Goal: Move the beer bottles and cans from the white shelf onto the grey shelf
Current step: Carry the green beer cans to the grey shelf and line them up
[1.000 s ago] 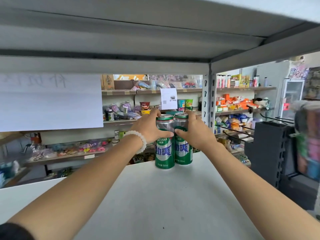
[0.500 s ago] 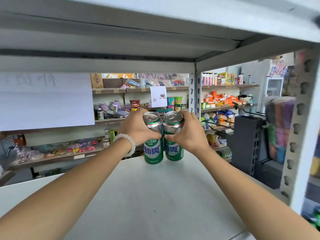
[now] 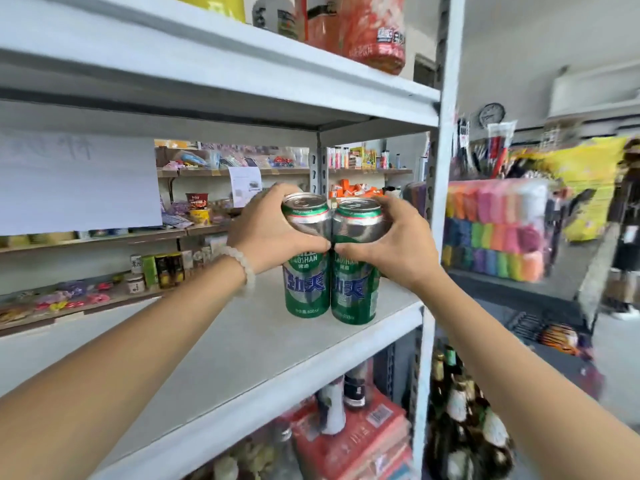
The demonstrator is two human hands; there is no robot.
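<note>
Two green and silver beer cans stand side by side, touching, above the right front part of a pale shelf board (image 3: 214,368). My left hand (image 3: 266,233) grips the left can (image 3: 306,285) around its upper half. My right hand (image 3: 394,244) grips the right can (image 3: 353,292) the same way. Both cans are upright, and their bottoms sit at or just above the board near its front right corner. A bead bracelet is on my left wrist.
The shelf's perforated front upright (image 3: 438,202) stands just right of my right hand. The shelf above holds bottles and a red pack (image 3: 374,29). Below are red cartons (image 3: 349,441) and dark bottles (image 3: 460,410). A paper sheet (image 3: 76,181) hangs at the back left.
Both hands have drawn the two cans from deep on the board toward its front right edge. My view has pulled back and swung right, showing the shelves above and below.
</note>
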